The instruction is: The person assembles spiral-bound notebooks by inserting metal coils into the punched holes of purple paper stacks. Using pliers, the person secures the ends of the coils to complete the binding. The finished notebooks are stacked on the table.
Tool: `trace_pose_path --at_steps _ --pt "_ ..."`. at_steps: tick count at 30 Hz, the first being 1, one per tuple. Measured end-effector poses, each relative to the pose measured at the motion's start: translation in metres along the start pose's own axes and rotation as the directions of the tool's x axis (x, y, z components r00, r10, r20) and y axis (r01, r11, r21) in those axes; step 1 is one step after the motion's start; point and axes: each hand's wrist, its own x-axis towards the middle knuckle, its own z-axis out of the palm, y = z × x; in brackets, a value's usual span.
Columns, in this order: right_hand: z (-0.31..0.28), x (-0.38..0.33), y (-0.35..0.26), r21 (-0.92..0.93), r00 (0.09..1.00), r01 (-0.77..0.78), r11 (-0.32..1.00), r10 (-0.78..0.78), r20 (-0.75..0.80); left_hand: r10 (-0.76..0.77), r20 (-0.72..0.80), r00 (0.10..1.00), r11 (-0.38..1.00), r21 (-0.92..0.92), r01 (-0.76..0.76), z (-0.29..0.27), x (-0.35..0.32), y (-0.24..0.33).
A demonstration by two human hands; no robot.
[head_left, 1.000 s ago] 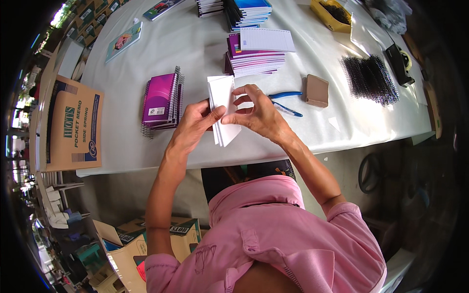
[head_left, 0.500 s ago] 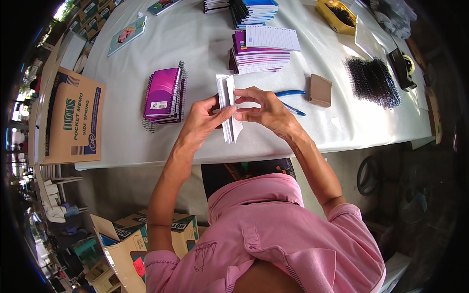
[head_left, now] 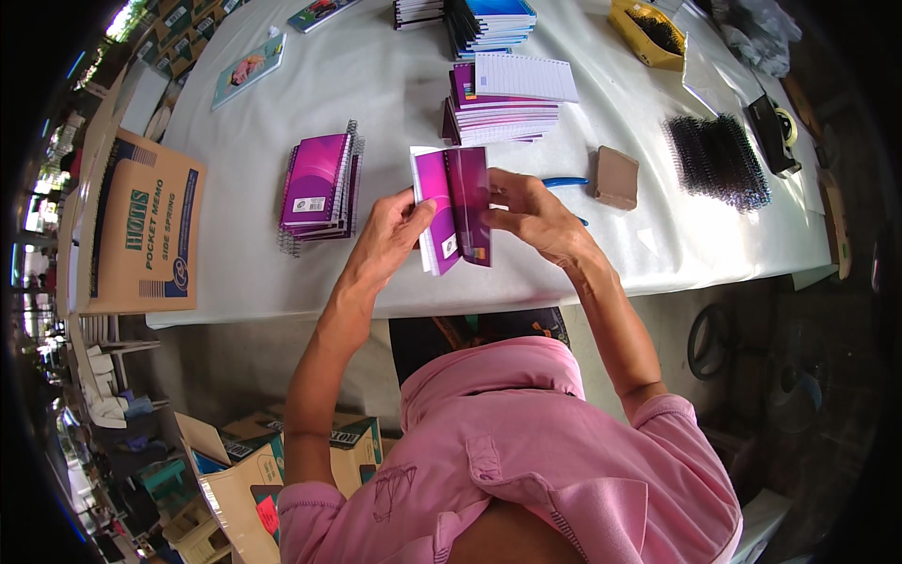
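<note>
Purple notebook (head_left: 435,202) held above near edge of desk (head_left: 676,254), covers showing, darker flap turned out right. Left hand (head_left: 381,235) grips its left side, thumb on cover, fingers behind. Right hand (head_left: 550,224) at flap's edge, fingers curled; cannot tell whether pinching. Blue-handled pliers (head_left: 567,181) beyond right hand, near brown block (head_left: 615,177). Spiral-bound purple notebooks (head_left: 315,183) stacked left.

Oddments around the table (head_left: 235,169)
Cardboard carton (head_left: 146,230) by the near left corner, pale-blue booklet (head_left: 247,71) toward the left edge, black tape dispenser (head_left: 769,133) near the right edge, crumpled plastic bag (head_left: 759,42) toward the far right corner.
</note>
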Motion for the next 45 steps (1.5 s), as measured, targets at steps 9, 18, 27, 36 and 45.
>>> trace_pose_path --at_steps 9,18,27,36,45 --pt "-0.074 0.049 -0.034 0.002 0.664 0.406 0.914 -0.293 -0.687 0.424 0.032 0.905 0.346 0.918 -0.195 0.008 -0.011 0.049" --pt "-0.019 0.003 -0.024 0.115 0.97 -0.08 0.99 0.104 -0.221 0.579 0.175 0.796 0.057 0.966 -0.253 0.023 -0.015 0.012" --pt "-0.005 -0.003 0.024 0.164 0.967 0.164 0.973 -0.126 -0.22 0.657 -0.141 0.741 0.592 0.704 -0.391 -0.001 -0.02 -0.009" --pt "0.028 0.002 0.064 -0.055 0.963 0.21 0.976 -0.216 -0.161 0.387 -0.248 0.888 0.913 0.24 -0.331 -0.002 -0.021 -0.058" --pt "-0.018 -0.005 0.039 -0.493 0.908 0.345 0.798 -0.418 -0.041 0.499 0.251 0.83 0.119 0.928 -0.352 0.032 0.007 -0.014"
